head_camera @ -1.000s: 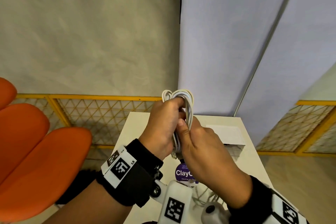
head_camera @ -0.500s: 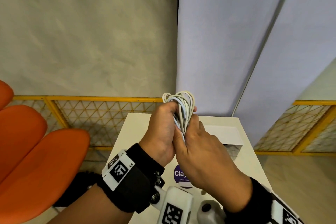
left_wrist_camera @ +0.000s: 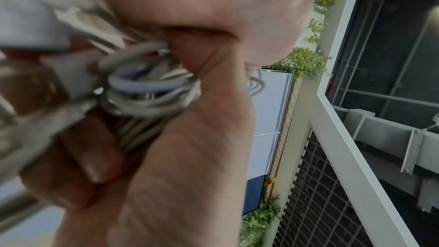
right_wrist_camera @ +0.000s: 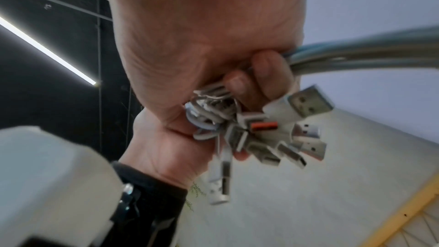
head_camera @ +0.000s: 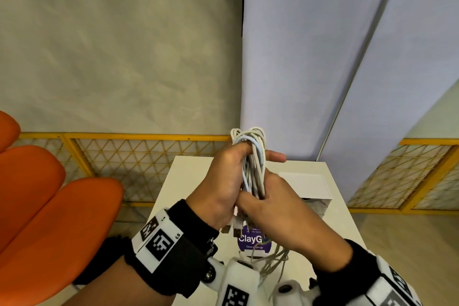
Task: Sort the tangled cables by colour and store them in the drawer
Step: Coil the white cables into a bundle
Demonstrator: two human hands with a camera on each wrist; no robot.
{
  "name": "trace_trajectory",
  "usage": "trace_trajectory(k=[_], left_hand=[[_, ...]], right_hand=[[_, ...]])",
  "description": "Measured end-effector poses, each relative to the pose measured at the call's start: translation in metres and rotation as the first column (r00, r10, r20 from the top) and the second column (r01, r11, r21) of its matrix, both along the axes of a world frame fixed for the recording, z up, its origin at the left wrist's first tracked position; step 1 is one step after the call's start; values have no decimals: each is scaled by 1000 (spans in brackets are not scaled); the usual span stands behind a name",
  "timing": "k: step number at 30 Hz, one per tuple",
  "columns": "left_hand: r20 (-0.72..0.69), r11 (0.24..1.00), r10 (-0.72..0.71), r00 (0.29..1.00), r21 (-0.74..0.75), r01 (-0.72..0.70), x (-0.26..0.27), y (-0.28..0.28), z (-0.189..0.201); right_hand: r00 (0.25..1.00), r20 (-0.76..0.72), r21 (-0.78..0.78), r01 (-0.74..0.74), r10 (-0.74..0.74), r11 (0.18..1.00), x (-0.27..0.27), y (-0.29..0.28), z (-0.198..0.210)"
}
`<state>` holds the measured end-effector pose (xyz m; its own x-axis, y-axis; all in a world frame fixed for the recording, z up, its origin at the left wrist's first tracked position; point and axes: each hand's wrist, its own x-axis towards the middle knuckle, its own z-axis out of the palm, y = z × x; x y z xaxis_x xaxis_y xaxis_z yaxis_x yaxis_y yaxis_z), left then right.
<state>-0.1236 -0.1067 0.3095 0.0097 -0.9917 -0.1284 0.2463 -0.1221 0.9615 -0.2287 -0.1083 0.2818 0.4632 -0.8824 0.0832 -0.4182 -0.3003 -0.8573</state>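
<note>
Tightly, both hands [head_camera: 223, 189] round white cable bundle [head_camera: 252, 156]

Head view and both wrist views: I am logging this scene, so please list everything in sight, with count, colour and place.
bundle of coiled white cables: one, white, one strand pale blue, held above the table
USB plugs: several, silver, hanging below the bundle
white table: one, under the hands
white drawer box: one, far right of table
purple ClayGo label: one, on table
loose pale cables: few, on table
orange chair: one, left
yellow mesh fence: behind table
left hand: grips bundle
right hand: grips bundle lower down
</note>
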Motion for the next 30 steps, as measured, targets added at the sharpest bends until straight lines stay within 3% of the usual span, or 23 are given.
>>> trace_trajectory(k=[5, 9, 12, 15, 17, 19, 23, 26, 30], left_hand=[[116, 998, -60, 991, -1, 61, -1, 2, -2], [16, 991, -127, 992, -50, 128, 5, -3, -5], [-195, 952, -293, 936, -146, 268, 18, -5, -10], [-146, 908, -397, 906, -204, 365, 25, -3, -16], [0, 910, -374, 927, -195, 367, 23, 0, -17], [58, 938, -291, 955, -177, 297, 19, -1, -15], [-88, 978, -131, 988, -178, 113, 11, -6, -10], [-233, 973, -181, 955, -183, 140, 15, -10, -5], [-250, 967, -205, 946, -204, 156, 20, -12, 2]], right_hand=[[994, 21, -61, 111, -110, 992, 7, -4, -5], [978, 21, -139, 209, -208, 968, 8, -6, -7], [973, 17, -143, 230, -230, 963, 8, -8, -1], [952, -117, -273, 243, -283, 931, 16, -13, -7], [911, -207, -369, 266, -358, 891, 20, -11, -13], [882, -269, -399, 265, -388, 878, 18, -7, -14], [822, -312, -596, 221, -476, 772, 15, 9, 5], [801, -324, -605, 234, -503, 761, 18, 14, 13], [852, -321, -485, 226, -413, 845, 8, 12, 7]])
